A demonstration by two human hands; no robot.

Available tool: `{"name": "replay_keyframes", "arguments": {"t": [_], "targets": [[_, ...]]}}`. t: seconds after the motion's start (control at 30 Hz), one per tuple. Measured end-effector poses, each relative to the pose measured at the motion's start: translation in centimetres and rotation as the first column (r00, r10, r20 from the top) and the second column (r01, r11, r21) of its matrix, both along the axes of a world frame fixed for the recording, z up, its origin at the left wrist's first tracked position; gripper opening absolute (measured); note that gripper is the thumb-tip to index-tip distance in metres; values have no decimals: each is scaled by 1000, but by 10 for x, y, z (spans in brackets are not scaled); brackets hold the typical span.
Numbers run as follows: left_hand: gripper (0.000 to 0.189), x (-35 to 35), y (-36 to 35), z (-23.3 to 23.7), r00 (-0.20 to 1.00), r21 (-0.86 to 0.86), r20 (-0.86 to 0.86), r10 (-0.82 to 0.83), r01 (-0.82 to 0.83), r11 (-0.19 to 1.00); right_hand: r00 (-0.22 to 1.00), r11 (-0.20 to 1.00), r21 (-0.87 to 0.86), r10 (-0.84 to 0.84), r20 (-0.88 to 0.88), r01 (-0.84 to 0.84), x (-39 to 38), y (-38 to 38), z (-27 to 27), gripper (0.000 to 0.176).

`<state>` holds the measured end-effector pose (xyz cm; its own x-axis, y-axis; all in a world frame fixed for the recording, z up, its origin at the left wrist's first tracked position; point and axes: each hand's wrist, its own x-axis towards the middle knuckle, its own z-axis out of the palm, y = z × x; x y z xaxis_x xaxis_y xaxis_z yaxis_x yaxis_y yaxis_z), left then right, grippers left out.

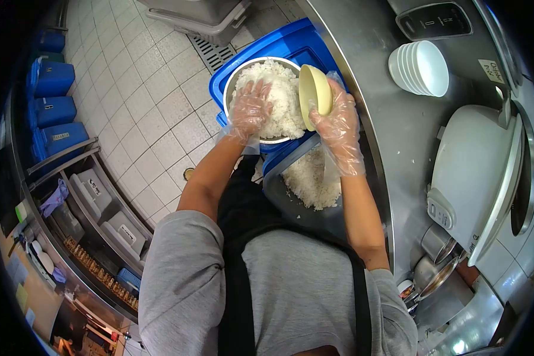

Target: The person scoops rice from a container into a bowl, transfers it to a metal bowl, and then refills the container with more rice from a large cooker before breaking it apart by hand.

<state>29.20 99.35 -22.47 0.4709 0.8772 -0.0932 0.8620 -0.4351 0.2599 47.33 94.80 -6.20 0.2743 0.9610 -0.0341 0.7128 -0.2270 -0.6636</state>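
Observation:
In a clear plastic glove, my left hand [250, 111] lies on the white cooked rice [283, 98], fingers stretched out and pressed against its surface. The rice heaps up in a round metal pot [229, 89] that stands on a blue plastic lid [264, 40]. My right hand [342, 127], also gloved, grips a pale yellow bowl [318, 94] by its side. The bowl is tilted on edge at the right side of the pot, its opening turned towards the rice. Its inside is mostly hidden. Below my right hand, a tub [273, 188] holds more loose rice.
A steel counter [391, 148] runs along the right, bearing stacked white bowls [420, 68], a large rice cooker [477, 163] and metal pots [436, 243]. Stray rice grains dot it. Blue bins [62, 139] line the left beyond the tiled floor [142, 104]. A grey container [202, 15] stands ahead.

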Motion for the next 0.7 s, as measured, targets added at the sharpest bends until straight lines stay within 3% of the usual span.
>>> {"name": "replay_keyframes", "arguments": {"t": [0.17, 0.3, 0.4, 0.53, 0.57, 0.7], "targets": [[61, -15, 1, -22, 997, 20, 73, -19, 17, 1000, 999, 998, -41, -41, 12, 41, 4, -20, 22, 57], [61, -13, 3, 11, 1000, -123, 22, 16, -13, 992, 994, 997, -52, -65, -91, 60, 10, -48, 48, 56], [56, -4, -20, 27, 984, 144, 70, -165, 154, 978, 972, 985, 21, -166, -167, 172, 14, -78, 52, 56], [50, 29, -31, 40, 795, 164, 217, -566, 542, 824, 955, 981, 79, -154, -255, 179, 22, -110, 57, 57], [51, 35, -26, 36, 791, 79, 87, -605, 600, 796, 937, 977, 57, -180, -298, 206, 22, -116, 59, 57], [52, 52, -7, 19, 870, 27, 7, -493, 492, 870, 937, 977, 9, -202, -284, 213, 25, -134, 65, 57]]}}
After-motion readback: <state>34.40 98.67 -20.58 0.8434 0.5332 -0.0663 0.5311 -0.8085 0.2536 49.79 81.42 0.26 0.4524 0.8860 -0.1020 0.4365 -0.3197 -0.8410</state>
